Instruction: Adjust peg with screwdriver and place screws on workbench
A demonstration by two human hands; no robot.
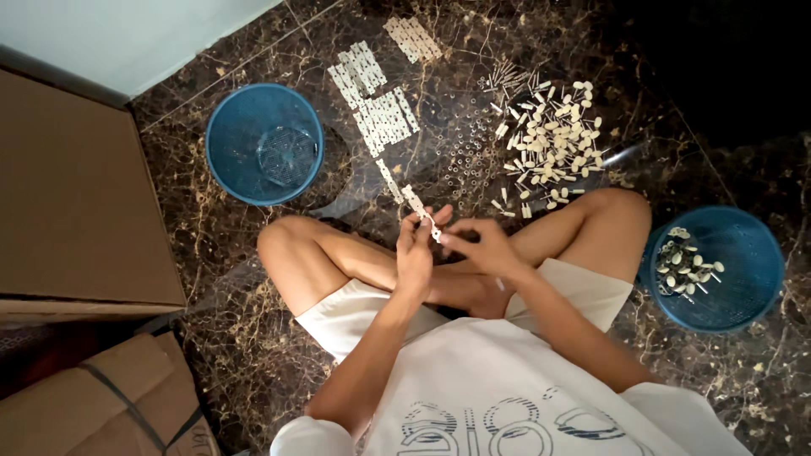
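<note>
a person sat cross-legged on the dark marble floor (253, 355), hands together above the ankles. the left hand (416, 247) and right hand (481, 245) each pinched a small white part (434, 230) between fingertips, fingers closed on it from either side, just off the tail of a white strip (404, 192) that ran toward the far edge of the floor. the part looked light, stiff plastic, small enough to slip, so a thumb-and-forefinger pinch at its ends seemed the sound hold; bending it hard would likely snap it. more strips (376, 101) lay in rows near the far edge, with a scatter of little rings (463, 156) and a heap of cream pegs (553, 135) beside them. the left basket (263, 143), blue, held only something clear and round in its bottom, hard to make out. the right basket (718, 268), blue too, by the knee, held a small pile of capped pegs (686, 262). cartons (76, 203) stood along the left edge.
</note>
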